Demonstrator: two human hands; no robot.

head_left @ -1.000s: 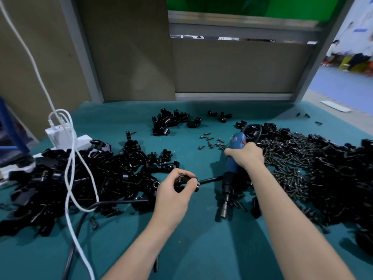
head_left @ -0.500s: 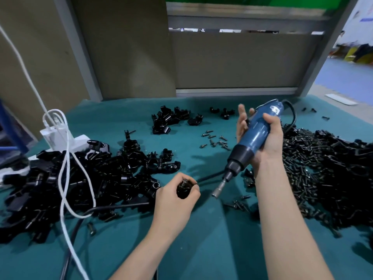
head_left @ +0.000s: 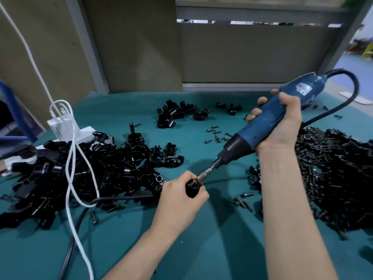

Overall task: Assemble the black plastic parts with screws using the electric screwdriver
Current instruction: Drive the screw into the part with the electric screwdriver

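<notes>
right hand wraps screwdriver | axis slants, bit down-left onto part | left hand pinches part above tabletop

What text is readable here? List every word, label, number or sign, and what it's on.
Pale sticker near the cord end of the blue electric screwdriver: red and dark marks, too blurred to read.
White charger: no print visible.
No other text in view.

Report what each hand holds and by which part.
The left hand pinches a small black plastic part round its body. The right hand grips the blue electric screwdriver round the middle of its barrel.
</notes>
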